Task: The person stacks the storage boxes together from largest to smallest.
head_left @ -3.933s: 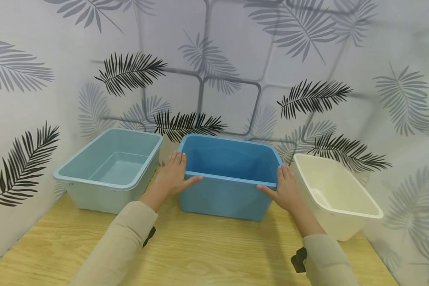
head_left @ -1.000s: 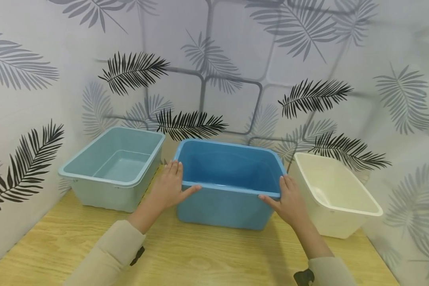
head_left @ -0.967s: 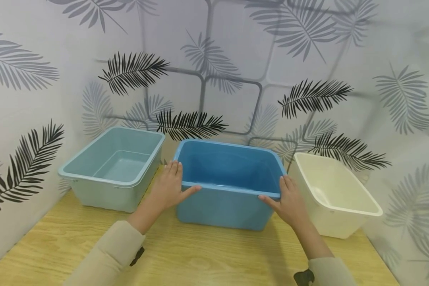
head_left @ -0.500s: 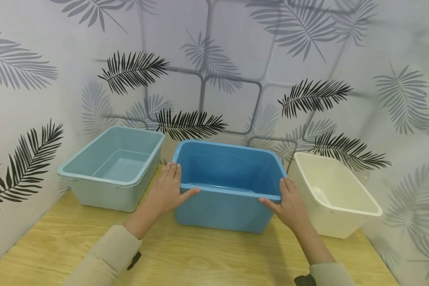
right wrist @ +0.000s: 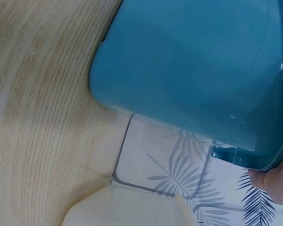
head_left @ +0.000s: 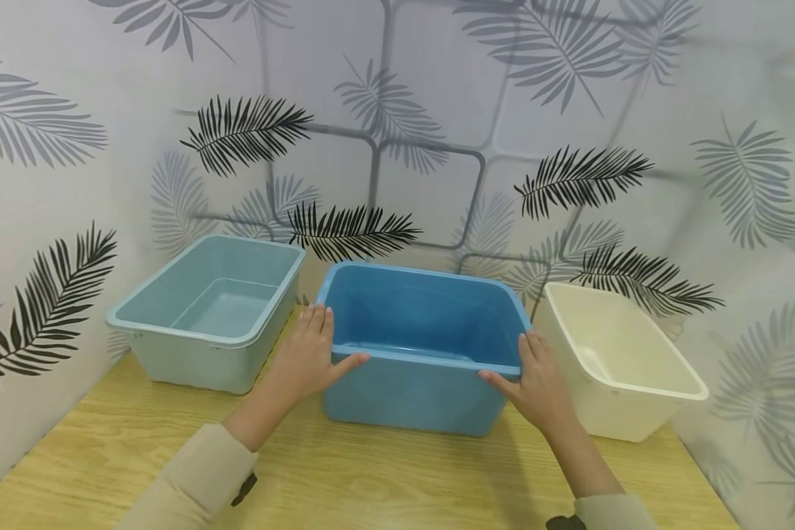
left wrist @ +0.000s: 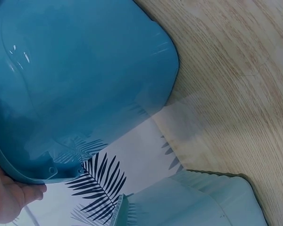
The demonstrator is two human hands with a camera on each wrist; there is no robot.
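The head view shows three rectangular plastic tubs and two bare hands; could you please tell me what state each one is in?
Deep-blue rectangular plastic tub: upright, open-topped, held at both near corners.
Pale blue-green rectangular plastic tub: upright, open-topped, nothing visible inside.
Cream rectangular plastic tub: upright, open-topped, nothing visible inside.
Bare left hand: gripping the blue tub's near left corner.
Bare right hand: gripping its near right corner.

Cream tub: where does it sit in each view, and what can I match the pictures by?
Head: cream tub at right, to the right of the right hand.
Left wrist: not in it; the pale teal tub is at the bottom.
Right wrist: cream tub at the bottom edge, near the middle, cut off.
Shared landmark: blue tub, in all three.
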